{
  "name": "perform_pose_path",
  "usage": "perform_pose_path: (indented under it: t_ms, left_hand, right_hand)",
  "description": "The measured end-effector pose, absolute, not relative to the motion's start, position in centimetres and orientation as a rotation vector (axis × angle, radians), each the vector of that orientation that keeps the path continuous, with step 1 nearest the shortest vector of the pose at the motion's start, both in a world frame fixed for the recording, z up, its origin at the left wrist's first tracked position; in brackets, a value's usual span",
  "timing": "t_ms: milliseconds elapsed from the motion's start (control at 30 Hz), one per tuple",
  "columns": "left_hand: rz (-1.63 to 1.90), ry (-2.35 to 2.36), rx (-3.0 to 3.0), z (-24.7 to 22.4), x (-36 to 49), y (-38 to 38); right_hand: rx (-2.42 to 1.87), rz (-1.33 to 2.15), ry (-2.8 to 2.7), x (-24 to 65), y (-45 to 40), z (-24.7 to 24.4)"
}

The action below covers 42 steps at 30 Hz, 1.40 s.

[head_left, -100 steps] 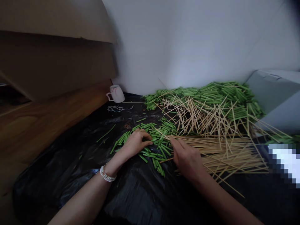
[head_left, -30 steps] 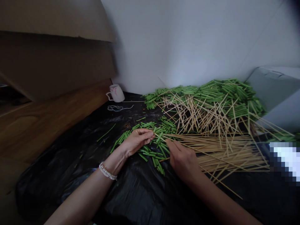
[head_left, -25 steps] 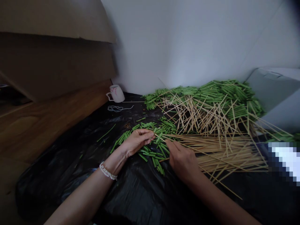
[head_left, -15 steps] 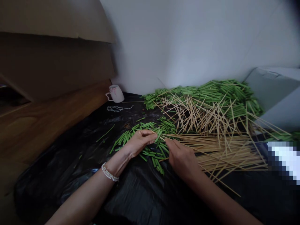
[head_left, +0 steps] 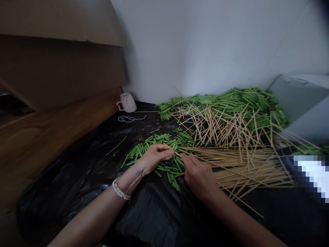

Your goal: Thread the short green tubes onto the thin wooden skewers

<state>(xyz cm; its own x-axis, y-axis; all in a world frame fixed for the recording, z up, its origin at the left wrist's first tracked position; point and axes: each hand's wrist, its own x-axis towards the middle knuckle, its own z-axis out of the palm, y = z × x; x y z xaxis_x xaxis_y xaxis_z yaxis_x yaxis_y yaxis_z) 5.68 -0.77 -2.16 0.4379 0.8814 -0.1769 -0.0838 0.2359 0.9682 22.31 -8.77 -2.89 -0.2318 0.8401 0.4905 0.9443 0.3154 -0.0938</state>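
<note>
My left hand (head_left: 158,157), with a beaded bracelet at the wrist, pinches a short green stem piece at the pile's middle. My right hand (head_left: 197,173) is closed on a thin wooden stick (head_left: 177,153) whose tip end reaches my left fingers. Loose cut green stems (head_left: 138,151) lie around and under my left hand. To the right of my right hand is a layer of bare wooden sticks (head_left: 246,168). Behind it, sticks with green stems on their ends (head_left: 231,99) are heaped against the wall.
Black plastic sheeting (head_left: 144,212) covers the work surface. A white mug (head_left: 128,103) and a tangled string (head_left: 125,119) are at the back left. A cardboard box (head_left: 64,72) stands left, a pale box (head_left: 303,99) right. A blurred-out patch (head_left: 311,175) is at the right edge.
My left fingers have closed further over the green piece, which now shows less. Both hands have otherwise hardly moved.
</note>
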Motion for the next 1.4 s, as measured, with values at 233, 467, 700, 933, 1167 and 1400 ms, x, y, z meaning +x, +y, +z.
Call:
perform_pose_path:
  t_ms: [233,467,700,933,1167,1400]
  left_hand:
    - [0.821,0.854,1.265,-2.3,6.3,-1.0]
    - [0.768,0.842,2.103,-2.1,6.1,-1.2]
    - [0.561,0.768,2.667,-1.9,6.1,-1.6]
    - [0.552,0.717,2.733,-2.1,6.4,-1.6]
    - [0.564,0.746,2.766,-2.2,6.6,-1.8]
    - [0.955,0.911,2.115,-2.2,5.8,-0.5]
  right_hand:
    - [-1.528,-0.318,-2.109,22.9,-8.3,-2.5]
    - [-1.580,-0.408,-1.952,25.2,-7.5,-2.4]
    - [-1.551,-0.423,-2.000,24.5,-7.8,-2.4]
    - [-1.571,-0.433,-1.991,24.4,-7.7,-2.6]
    - [-1.545,-0.447,-1.985,24.4,-7.7,-2.6]
    - [-1.457,-0.414,-1.895,24.7,-7.8,-2.6]
